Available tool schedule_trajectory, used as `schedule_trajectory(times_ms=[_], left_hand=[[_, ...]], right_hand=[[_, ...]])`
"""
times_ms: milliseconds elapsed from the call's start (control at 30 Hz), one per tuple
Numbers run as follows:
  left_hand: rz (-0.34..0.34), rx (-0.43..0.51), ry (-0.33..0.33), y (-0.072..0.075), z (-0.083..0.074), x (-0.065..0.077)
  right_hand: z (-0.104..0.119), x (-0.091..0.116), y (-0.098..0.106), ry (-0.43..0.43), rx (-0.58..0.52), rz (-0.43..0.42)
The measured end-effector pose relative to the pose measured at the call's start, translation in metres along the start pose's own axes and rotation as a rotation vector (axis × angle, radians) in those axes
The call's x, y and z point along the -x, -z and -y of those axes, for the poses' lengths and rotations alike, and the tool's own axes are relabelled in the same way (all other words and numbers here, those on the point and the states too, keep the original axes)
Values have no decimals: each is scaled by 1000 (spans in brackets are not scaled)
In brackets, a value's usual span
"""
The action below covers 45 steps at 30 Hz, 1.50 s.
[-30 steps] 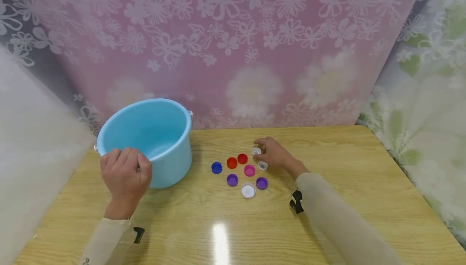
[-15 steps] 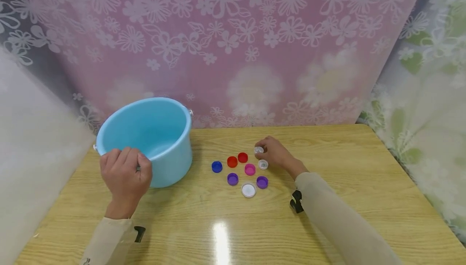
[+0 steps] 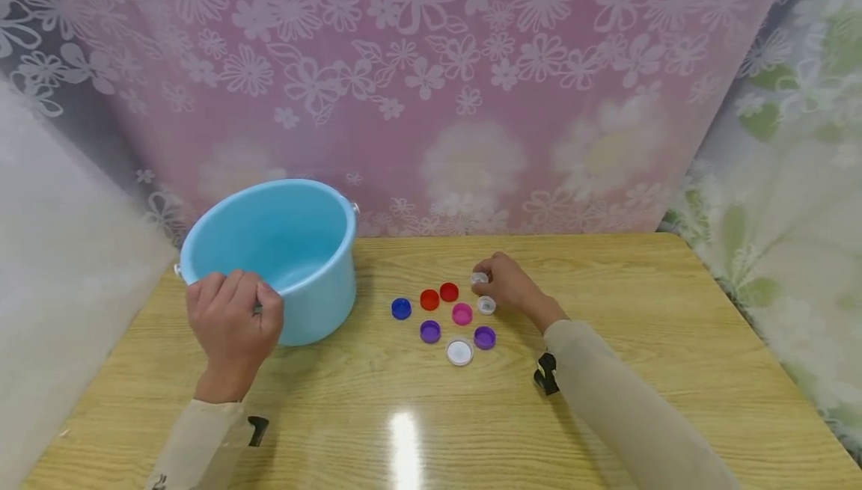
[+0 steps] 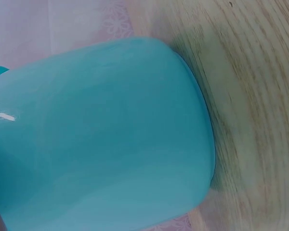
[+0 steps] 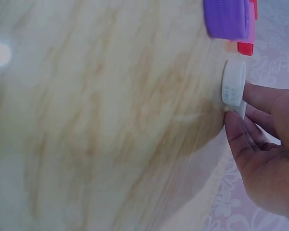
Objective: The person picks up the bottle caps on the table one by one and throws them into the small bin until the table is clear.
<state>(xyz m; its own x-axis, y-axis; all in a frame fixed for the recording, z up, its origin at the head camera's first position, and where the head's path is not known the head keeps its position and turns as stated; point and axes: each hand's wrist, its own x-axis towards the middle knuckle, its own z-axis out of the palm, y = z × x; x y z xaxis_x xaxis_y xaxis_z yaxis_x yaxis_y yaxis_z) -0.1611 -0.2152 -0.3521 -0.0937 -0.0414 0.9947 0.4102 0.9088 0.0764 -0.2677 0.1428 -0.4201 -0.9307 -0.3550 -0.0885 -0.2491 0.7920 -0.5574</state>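
My left hand (image 3: pixel 232 318) grips the near rim of a light blue bucket (image 3: pixel 326 307) on the left of the table, fingers curled over the edge. In the left wrist view the bucket's smooth wall (image 4: pixel 106 130) fills most of the picture. At the far side of a group of bottle caps, my right hand (image 3: pixel 509 282) pinches a clear bottle cap (image 3: pixel 479 278) between thumb and fingers. Another whitish cap (image 3: pixel 486 306) lies just nearer, under the hand. The right wrist view shows this cap (image 5: pixel 233 83) with printing on its side, partly covering the pinched one.
Left of the right hand lie a blue cap (image 3: pixel 400 309), two red caps (image 3: pixel 429 300), a pink cap (image 3: pixel 462 314) and two purple caps (image 3: pixel 430 331). A larger white cap (image 3: pixel 460 352) is nearest. A pink flowered curtain (image 3: pixel 404 138) hangs behind the wooden table (image 3: pixel 323 423).
My right fingers have closed in on the far clear cap, which has shifted slightly to the right. The left hand and bucket have stayed in place.
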Motion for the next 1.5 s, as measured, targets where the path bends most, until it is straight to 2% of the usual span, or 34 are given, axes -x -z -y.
schedule_trajectory(times_ms=[167,333,467,667,900,1167,1267,1400,1500], left_hand=[[25,-3,2,-1,1,3],[24,-9,-3,-2,1,4],[10,-11,-1,-1,3,2],[-9,-16,5,0,4,0],[0,-13,9,-1,2,0],[6,-8,15,-3,4,2],[21,-11,13,-3,5,5],[25,-16,7,-3,7,7],[17,-21,1,-3,8,8]], right_hand=[[0,1,1,-18,-48,-16],[14,-1,8,38,-135,-111],[47,-2,21,98,-180,-182],[105,2,41,200,-212,-218],[155,10,46,343,-287,-208],[195,17,41,487,-372,-171],[207,21,36,527,-374,-153],[222,23,27,561,-326,-134],[229,22,18,554,-272,-109]])
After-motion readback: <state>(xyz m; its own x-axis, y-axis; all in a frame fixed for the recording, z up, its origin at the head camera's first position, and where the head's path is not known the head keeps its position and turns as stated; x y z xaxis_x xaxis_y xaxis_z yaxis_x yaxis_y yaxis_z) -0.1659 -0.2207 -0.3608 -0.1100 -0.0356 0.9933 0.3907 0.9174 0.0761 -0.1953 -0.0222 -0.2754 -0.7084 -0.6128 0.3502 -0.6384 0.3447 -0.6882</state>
